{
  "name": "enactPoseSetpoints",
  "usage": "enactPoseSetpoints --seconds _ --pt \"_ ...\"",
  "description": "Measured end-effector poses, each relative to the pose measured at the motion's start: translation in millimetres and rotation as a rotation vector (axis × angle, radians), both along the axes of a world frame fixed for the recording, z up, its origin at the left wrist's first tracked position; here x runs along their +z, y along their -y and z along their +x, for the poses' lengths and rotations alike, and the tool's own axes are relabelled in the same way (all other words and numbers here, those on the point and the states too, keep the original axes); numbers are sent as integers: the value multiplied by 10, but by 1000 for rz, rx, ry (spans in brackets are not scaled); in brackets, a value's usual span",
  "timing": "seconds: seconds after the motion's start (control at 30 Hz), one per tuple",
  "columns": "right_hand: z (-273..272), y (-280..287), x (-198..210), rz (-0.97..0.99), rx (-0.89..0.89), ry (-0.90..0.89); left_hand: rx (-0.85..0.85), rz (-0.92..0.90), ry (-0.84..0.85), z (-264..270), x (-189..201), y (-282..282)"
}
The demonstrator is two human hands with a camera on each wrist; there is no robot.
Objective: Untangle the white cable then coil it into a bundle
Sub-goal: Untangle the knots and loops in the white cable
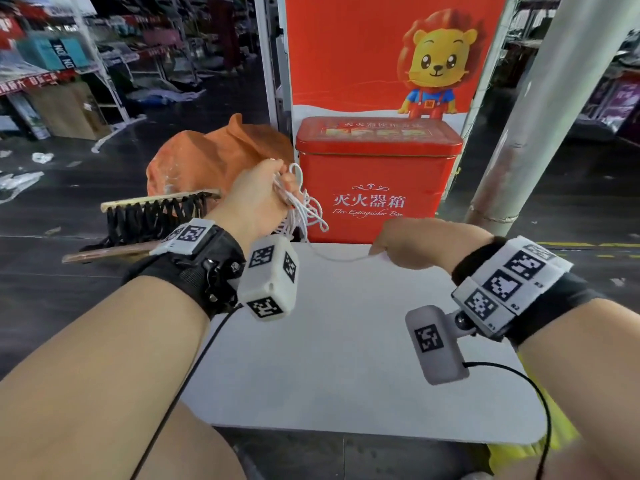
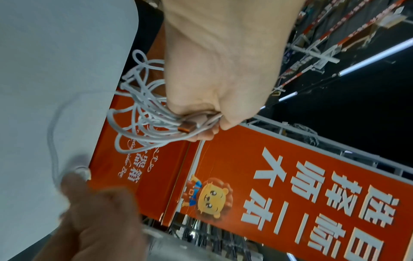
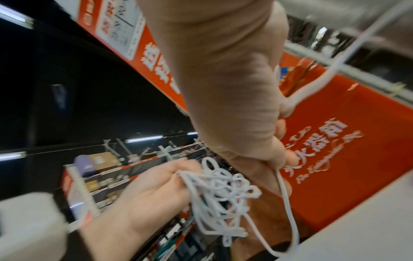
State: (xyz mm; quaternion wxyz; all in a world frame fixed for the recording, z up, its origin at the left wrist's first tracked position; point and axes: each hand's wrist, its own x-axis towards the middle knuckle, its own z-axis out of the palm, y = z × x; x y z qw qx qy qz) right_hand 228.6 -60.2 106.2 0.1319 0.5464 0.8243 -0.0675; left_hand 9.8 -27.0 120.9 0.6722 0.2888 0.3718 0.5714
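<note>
Two hands hold the thin white cable. The left hand grips the messy knot up above the flat white table. The right hand pinches one loose strand. It looks light and bendy, so pull slowly near the knot.

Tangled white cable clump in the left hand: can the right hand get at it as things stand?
Probably yes: nothing lies between them, though the right hand is itself pinching a strand running from the tangled white cable clump.
</note>
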Motion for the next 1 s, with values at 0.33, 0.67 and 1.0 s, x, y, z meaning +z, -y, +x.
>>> enactPoseSetpoints --seconds 0.33,0.67,1.0 --pt "-340 149 195 116 346 -433 -91 -124 -271 337 -27 183" --pt "-244 148 321 469 33 -272 -431 -106 -467 472 -25 368" --pt "-106 91 218 -13 -157 -1174 -350 63 -563 405 33 315"
